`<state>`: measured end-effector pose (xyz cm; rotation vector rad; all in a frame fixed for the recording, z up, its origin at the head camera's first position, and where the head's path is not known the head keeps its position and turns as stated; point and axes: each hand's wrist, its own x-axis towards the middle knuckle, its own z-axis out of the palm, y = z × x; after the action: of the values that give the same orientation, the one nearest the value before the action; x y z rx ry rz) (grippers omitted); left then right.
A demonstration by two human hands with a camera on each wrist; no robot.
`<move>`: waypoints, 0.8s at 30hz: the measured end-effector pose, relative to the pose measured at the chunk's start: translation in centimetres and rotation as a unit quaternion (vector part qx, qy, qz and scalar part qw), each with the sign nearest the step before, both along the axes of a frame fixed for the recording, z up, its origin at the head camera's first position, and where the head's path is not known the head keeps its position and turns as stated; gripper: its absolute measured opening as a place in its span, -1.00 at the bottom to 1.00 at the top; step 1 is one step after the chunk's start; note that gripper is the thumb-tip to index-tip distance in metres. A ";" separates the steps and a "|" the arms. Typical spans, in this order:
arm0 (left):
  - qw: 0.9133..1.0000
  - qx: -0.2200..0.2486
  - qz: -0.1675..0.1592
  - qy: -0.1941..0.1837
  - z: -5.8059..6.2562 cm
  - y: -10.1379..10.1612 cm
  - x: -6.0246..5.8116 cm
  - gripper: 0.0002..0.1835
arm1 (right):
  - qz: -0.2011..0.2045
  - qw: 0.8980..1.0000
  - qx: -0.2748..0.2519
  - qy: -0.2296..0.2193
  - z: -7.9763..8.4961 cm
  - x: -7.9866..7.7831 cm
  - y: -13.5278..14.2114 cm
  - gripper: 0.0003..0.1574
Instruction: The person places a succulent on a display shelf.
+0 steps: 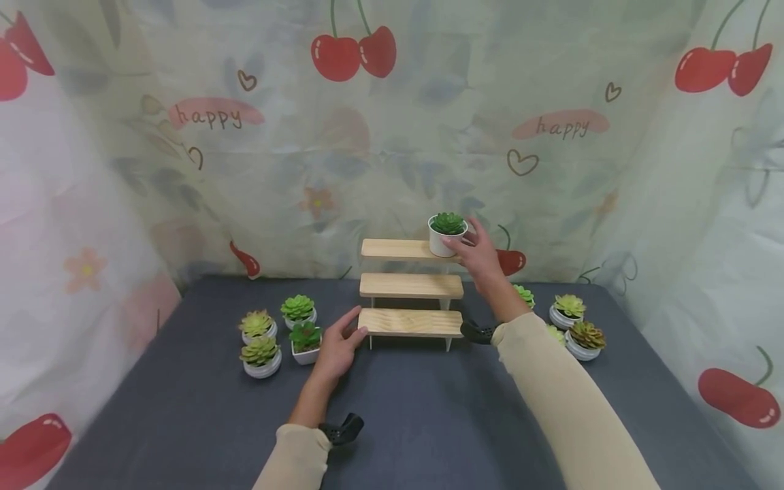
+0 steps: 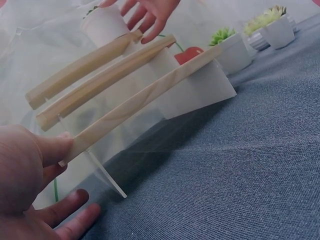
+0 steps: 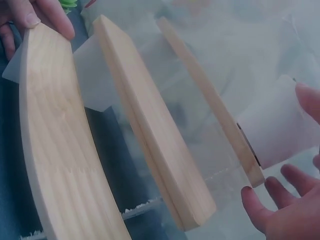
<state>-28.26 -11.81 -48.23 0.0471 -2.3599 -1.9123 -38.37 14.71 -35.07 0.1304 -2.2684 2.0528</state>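
Note:
A three-tier wooden display stand with pale boards and whitish supports is on the dark cloth. My left hand pinches the left end of its lowest board; in the left wrist view, the other fingers spread below. At the right end of the top board is a green succulent in a white pot, upright. My right hand holds this pot from the right, thumb across its front. In the right wrist view the pot's base meets the board, and several fingers are spread below the pot.
Left of the stand is a group of potted succulents, including one in a square white pot. More potted succulents stand to the right, partly behind my right sleeve. A printed curtain hangs close behind the stand.

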 end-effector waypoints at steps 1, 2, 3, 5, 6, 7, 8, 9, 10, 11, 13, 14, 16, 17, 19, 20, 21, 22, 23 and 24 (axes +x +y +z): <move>1.000 0.001 -0.002 0.000 0.0 0.0 0.0 -0.46 | 0.000 1.000 0.001 0.001 0.0 0.1 0.2 0.12; 1.000 0.000 -0.003 0.001 0.0 0.0 0.0 -0.46 | 0.001 1.000 0.002 0.001 0.0 0.2 0.3 0.12; 1.000 -0.001 -0.003 0.001 0.0 0.0 0.1 -0.45 | -0.001 1.000 0.007 0.002 0.0 0.4 0.5 0.12; 1.000 -0.003 -0.005 0.003 0.0 -0.1 0.1 -0.45 | -0.005 1.000 0.013 0.005 -0.1 0.7 0.7 0.11; 1.000 -0.004 -0.006 0.003 0.0 -0.1 0.1 -0.45 | -0.007 1.000 0.016 0.009 0.0 1.0 0.8 0.10; 1.000 -0.005 -0.007 0.003 0.0 -0.1 0.1 -0.45 | -0.009 1.000 0.021 0.012 -0.1 1.2 1.0 0.09; 1.000 -0.005 -0.008 0.003 0.0 -0.1 0.0 -0.45 | -0.011 1.000 0.026 0.013 -0.1 1.4 1.1 0.09; 1.000 -0.005 -0.008 0.003 0.0 -0.1 0.0 -0.45 | -0.012 0.999 0.031 0.016 -0.1 1.7 1.3 0.07; 1.000 -0.004 -0.009 0.003 -0.1 -0.2 0.0 -0.45 | -0.013 0.999 0.036 0.018 -0.1 2.0 1.5 0.06; 1.000 -0.002 -0.008 0.002 -0.1 -0.2 -0.1 -0.45 | -0.014 0.999 0.043 0.019 -0.1 2.3 1.7 0.06; 1.000 -0.005 -0.011 0.005 -0.1 -0.2 -0.1 -0.46 | -0.010 0.998 0.052 0.022 -0.1 3.0 2.2 0.04; 1.000 -0.004 -0.011 0.004 -0.1 -0.2 0.0 -0.46 | -0.007 0.998 0.055 0.027 -0.1 3.3 2.4 0.03; 1.000 -0.003 -0.011 0.003 0.0 -0.2 0.0 -0.46 | 0.000 0.997 0.064 0.038 -0.2 4.0 3.0 0.01; 1.000 -0.004 -0.011 0.002 0.0 -0.1 0.0 -0.46 | 0.005 0.997 0.067 0.044 -0.3 4.4 3.3 -0.01; 1.000 -0.003 -0.010 -0.001 0.1 -0.1 0.0 -0.45 | 0.010 0.995 0.077 0.057 -0.6 5.1 3.8 -0.04; 1.000 -0.002 -0.009 -0.003 0.1 -0.2 0.0 -0.45 | 0.008 0.994 0.088 0.064 -0.8 5.4 4.0 -0.05; 1.000 -0.004 -0.009 -0.002 0.1 -0.2 0.0 -0.45 | 0.005 0.993 0.097 0.069 -1.0 5.8 4.2 -0.07; 1.000 -0.005 -0.009 -0.001 0.1 -0.2 -0.1 -0.45 | 0.001 0.992 0.104 0.075 -1.2 6.0 4.4 -0.09; 1.000 -0.007 -0.009 -0.001 0.1 -0.2 -0.1 -0.45 | -0.004 0.990 0.113 0.082 -1.4 6.3 4.5 -0.10; 1.000 -0.007 -0.009 0.000 0.1 -0.2 -0.1 -0.45 | -0.011 0.989 0.120 0.088 -1.7 6.6 4.7 -0.11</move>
<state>-28.36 -12.00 -48.16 0.0264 -2.3815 -1.9034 -31.79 19.38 -36.75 0.2875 -2.3844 1.6762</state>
